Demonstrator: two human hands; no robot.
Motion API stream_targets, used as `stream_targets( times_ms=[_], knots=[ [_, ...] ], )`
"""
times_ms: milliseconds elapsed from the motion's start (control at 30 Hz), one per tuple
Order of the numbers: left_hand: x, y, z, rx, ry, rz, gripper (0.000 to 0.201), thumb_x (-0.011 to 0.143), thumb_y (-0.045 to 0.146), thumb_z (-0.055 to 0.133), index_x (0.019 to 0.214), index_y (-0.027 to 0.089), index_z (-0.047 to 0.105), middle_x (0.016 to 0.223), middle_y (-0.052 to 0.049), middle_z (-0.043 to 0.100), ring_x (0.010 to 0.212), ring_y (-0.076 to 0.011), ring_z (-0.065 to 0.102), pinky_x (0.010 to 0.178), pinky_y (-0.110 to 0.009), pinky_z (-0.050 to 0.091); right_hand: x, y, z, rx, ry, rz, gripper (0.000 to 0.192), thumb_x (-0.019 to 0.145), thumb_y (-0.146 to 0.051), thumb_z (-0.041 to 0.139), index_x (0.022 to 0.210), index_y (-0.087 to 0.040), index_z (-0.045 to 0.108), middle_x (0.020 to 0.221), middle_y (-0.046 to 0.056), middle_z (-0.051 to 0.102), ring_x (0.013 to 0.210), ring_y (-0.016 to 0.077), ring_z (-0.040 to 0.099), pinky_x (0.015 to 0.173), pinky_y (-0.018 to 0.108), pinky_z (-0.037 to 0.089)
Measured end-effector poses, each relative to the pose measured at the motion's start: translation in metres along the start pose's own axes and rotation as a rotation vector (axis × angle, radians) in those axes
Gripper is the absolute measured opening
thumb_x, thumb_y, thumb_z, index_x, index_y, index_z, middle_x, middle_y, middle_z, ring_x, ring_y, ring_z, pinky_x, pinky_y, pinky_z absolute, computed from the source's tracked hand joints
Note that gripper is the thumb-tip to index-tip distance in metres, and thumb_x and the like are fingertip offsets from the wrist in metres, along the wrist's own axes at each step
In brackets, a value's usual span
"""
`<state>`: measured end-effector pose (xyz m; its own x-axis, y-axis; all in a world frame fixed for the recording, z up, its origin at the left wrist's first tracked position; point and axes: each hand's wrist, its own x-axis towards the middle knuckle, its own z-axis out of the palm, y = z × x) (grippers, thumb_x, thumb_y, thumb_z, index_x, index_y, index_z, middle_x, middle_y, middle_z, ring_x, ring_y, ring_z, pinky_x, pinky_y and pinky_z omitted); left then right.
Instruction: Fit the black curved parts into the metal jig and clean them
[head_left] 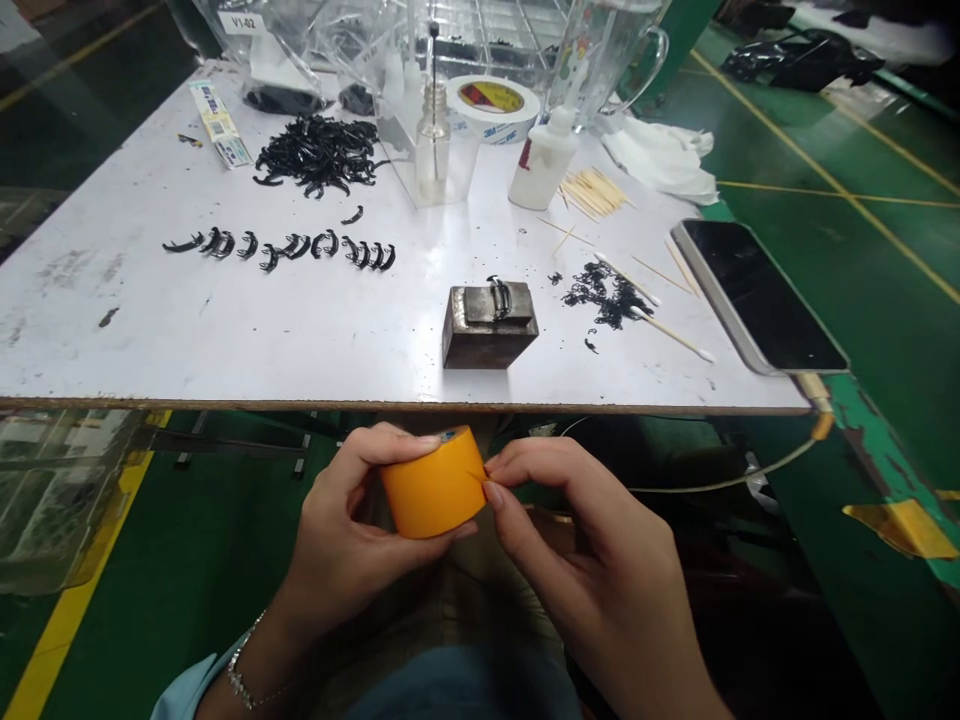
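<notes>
A roll of orange-yellow tape (435, 490) is held below the table's front edge. My left hand (360, 510) wraps round it from the left, fingers on the top rim and thumb side beneath. At the roll's right side, my right hand (577, 530) pinches with thumb and forefinger at the tape's surface, seemingly at its end. Beyond the hands, a metal block (491, 335) stands near the table edge, with small curved black parts (501, 298) resting on its top step.
The white table (300, 340) carries a row of curved black parts (292, 247), a black pile (319, 150), small black scraps (607, 295), cotton swabs (675, 335), toothpicks (596, 190), a white bottle (544, 160), a white tape roll (502, 125) and a phone (765, 295) with a cable.
</notes>
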<state>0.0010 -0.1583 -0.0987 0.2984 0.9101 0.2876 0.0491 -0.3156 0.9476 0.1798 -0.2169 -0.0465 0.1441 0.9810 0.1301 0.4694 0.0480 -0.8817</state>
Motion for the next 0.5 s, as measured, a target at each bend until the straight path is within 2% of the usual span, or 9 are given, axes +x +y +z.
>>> stream_targets(
  times_ms=[133, 300, 500],
  knots=[
    [0.001, 0.000, 0.001, -0.187, -0.049, -0.092, 0.061, 0.061, 0.013, 0.094, 0.114, 0.029, 0.067, 0.107, -0.001, 0.068, 0.103, -0.0153, 0.069, 0.088, -0.018, 0.058, 0.001, -0.002, -0.006, 0.024, 0.006, 0.044, 0.010, 0.090, -0.016, 0.066, 0.091, -0.025, 0.065, 0.090, -0.004, 0.071, 0.078, 0.0085, 0.069, 0.071, 0.015, 0.056],
    [0.002, 0.001, 0.006, -0.514, -0.145, -0.188, 0.057, 0.069, 0.007, 0.088, 0.116, 0.031, 0.066, 0.126, -0.002, 0.068, 0.121, -0.0196, 0.066, 0.096, -0.024, 0.059, 0.000, -0.003, -0.011, 0.058, 0.023, 0.088, 0.010, 0.089, -0.018, 0.068, 0.090, -0.028, 0.068, 0.087, -0.007, 0.073, 0.073, 0.0066, 0.069, 0.068, 0.011, 0.054],
    [0.000, -0.004, 0.008, -0.607, -0.154, -0.196, 0.053, 0.073, 0.013, 0.087, 0.117, 0.033, 0.066, 0.137, -0.004, 0.063, 0.127, -0.0241, 0.062, 0.094, -0.028, 0.061, 0.001, -0.003, -0.011, 0.109, 0.064, 0.107, 0.009, 0.089, -0.019, 0.068, 0.090, -0.028, 0.070, 0.087, -0.006, 0.076, 0.074, 0.0081, 0.072, 0.067, 0.010, 0.056]
  ],
)
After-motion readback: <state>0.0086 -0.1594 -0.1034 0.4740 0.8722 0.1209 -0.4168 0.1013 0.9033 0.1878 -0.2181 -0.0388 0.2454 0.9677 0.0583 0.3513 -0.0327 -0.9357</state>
